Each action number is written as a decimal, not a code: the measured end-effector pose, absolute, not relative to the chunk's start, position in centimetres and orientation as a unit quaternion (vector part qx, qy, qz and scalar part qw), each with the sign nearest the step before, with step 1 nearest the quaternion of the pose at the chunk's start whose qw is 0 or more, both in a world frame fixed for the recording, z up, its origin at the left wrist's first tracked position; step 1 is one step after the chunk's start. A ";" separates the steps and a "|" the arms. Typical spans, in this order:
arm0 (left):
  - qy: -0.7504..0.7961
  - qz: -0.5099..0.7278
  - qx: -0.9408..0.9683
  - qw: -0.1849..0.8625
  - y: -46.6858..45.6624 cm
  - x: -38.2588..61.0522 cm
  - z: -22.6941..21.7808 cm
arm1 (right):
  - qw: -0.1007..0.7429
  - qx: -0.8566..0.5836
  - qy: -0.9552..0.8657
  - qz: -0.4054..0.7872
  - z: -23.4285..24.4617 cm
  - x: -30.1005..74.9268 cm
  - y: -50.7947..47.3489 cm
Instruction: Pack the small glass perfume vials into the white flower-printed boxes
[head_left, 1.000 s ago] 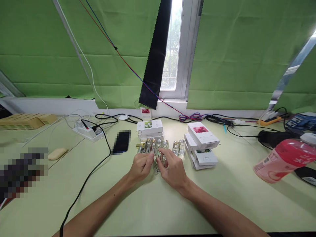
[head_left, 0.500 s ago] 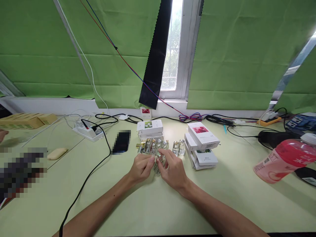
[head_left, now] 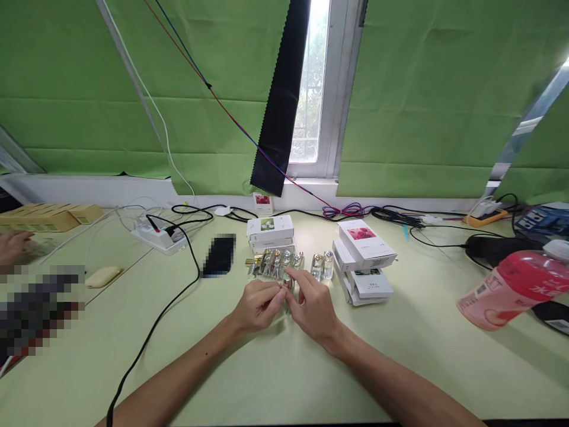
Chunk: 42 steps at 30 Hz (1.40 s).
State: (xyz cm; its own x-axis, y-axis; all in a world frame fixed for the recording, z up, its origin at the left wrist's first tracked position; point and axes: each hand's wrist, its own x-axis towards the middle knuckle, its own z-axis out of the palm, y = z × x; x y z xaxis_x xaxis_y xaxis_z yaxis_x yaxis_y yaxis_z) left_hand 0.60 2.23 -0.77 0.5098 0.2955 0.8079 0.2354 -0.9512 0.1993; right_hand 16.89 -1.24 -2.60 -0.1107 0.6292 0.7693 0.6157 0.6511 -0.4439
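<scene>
Both my hands meet at the middle of the pale green table point(head_left: 275, 367). My left hand point(head_left: 258, 305) and my right hand point(head_left: 311, 305) are closed with pinching fingers on one small silver-capped glass bottle point(head_left: 288, 286) between them. Just behind stands a row of several similar small bottles point(head_left: 278, 263), and two more bottles point(head_left: 322, 265) stand to the right. A stack of white boxes point(head_left: 270, 232) lies behind the row. Another stack of white boxes point(head_left: 364, 261) lies at the right.
A dark phone point(head_left: 219, 255) and a black cable point(head_left: 164, 314) lie left of my hands. A white power strip point(head_left: 157, 238) sits at back left. A pink bottle point(head_left: 511, 290) lies on the right. Another person's hand point(head_left: 13, 246) shows at the far left edge.
My hands have drawn the small bottle slightly toward me and closed tighter round it. Another person's hand has come into view at the far left.
</scene>
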 end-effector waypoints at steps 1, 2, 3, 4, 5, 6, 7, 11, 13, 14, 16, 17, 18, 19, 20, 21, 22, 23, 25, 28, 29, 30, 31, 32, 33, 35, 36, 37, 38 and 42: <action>0.153 0.468 0.870 0.033 2.2 0.6 -0.8 | 0.520 -0.416 -0.746 0.006 -2.6 16.9 -1.2; 0.154 0.464 0.871 0.033 2.1 0.6 -0.8 | 0.520 -0.416 -0.746 0.007 -2.6 16.9 -1.2; 0.155 0.461 0.873 0.034 2.1 0.6 -0.9 | 0.520 -0.416 -0.746 0.008 -2.5 17.0 -1.2; 0.156 0.459 0.874 0.034 2.1 0.6 -0.9 | 0.520 -0.417 -0.745 0.009 -2.5 17.0 -1.2; 0.158 0.457 0.875 0.034 2.0 0.6 -1.0 | 0.519 -0.419 -0.745 0.010 -2.5 17.0 -1.1; 0.159 0.455 0.875 0.033 2.0 0.6 -1.0 | 0.518 -0.420 -0.745 0.010 -2.5 17.0 -1.1; 0.160 0.455 0.875 0.032 2.0 0.6 -1.0 | 0.518 -0.421 -0.745 0.011 -2.5 17.0 -1.1; 0.178 0.467 0.866 0.023 2.1 0.6 -1.2 | 0.521 -0.419 -0.743 0.010 -2.5 17.0 -1.1; 0.207 0.481 0.852 0.021 2.2 0.6 -1.3 | 0.527 -0.418 -0.740 0.010 -2.6 16.9 -1.2; 0.221 0.487 0.844 0.021 2.2 0.6 -1.3 | 0.530 -0.417 -0.738 0.011 -2.7 16.8 -1.2; 0.251 0.498 0.830 0.028 2.2 0.5 -1.2 | 0.533 -0.414 -0.737 0.014 -2.7 16.8 -1.2; 0.267 0.501 0.823 0.037 2.2 0.6 -1.1 | 0.533 -0.413 -0.738 0.015 -2.8 16.7 -1.2; 0.285 0.503 0.815 0.047 2.1 0.6 -1.0 | 0.533 -0.412 -0.739 0.015 -2.8 16.7 -1.2; 0.304 0.504 0.807 0.059 2.1 0.7 -0.9 | 0.532 -0.411 -0.740 0.016 -2.8 16.7 -1.2; 0.321 0.504 0.799 0.071 2.0 0.7 -0.7 | 0.532 -0.411 -0.740 0.017 -2.8 16.7 -1.2; 0.336 0.503 0.792 0.082 1.9 0.8 -0.6 | 0.532 -0.411 -0.741 0.018 -2.8 16.7 -1.2; 0.346 0.501 0.788 0.090 1.8 0.8 -0.6 | 0.531 -0.410 -0.741 0.019 -2.8 16.7 -1.1; 0.355 0.499 0.785 0.098 1.7 0.9 -0.5 | 0.531 -0.409 -0.741 0.019 -2.8 16.7 -1.1; 0.368 0.490 0.782 0.114 1.6 0.9 -0.5 | 0.531 -0.409 -0.742 0.019 -2.8 16.7 -1.1; 0.376 0.470 0.787 0.134 1.6 0.9 -0.5 | 0.529 -0.412 -0.741 0.019 -2.8 16.7 -1.2; 0.375 0.463 0.791 0.140 1.6 0.9 -0.6 | 0.530 -0.413 -0.741 0.019 -2.8 16.6 -1.2; 0.372 0.457 0.794 0.146 1.6 0.9 -0.6 | 0.529 -0.413 -0.741 0.019 -2.8 16.6 -1.2; 0.367 0.454 0.798 0.151 1.6 0.9 -0.7 | 0.530 -0.412 -0.741 0.018 -2.8 16.6 -1.2; 0.361 0.452 0.801 0.156 1.7 0.9 -0.7 | 0.531 -0.410 -0.741 0.018 -2.8 16.6 -1.2; 0.355 0.451 0.803 0.160 1.7 0.9 -0.7 | 0.531 -0.409 -0.742 0.018 -2.8 16.6 -1.2; 0.348 0.450 0.805 0.167 1.7 0.9 -0.7 | 0.533 -0.407 -0.742 0.020 -2.7 16.6 -1.2; 0.346 0.449 0.806 0.170 1.7 0.9 -0.7 | 0.534 -0.405 -0.742 0.020 -2.7 16.6 -1.3; 0.346 0.446 0.807 0.173 1.8 0.9 -0.7 | 0.535 -0.404 -0.742 0.020 -2.7 16.6 -1.3; 0.345 0.443 0.809 0.177 1.8 0.9 -0.7 | 0.535 -0.403 -0.742 0.021 -2.7 16.6 -1.3; 0.336 0.431 0.817 0.186 1.9 0.9 -0.9 | 0.533 -0.406 -0.742 0.024 -2.7 16.6 -1.3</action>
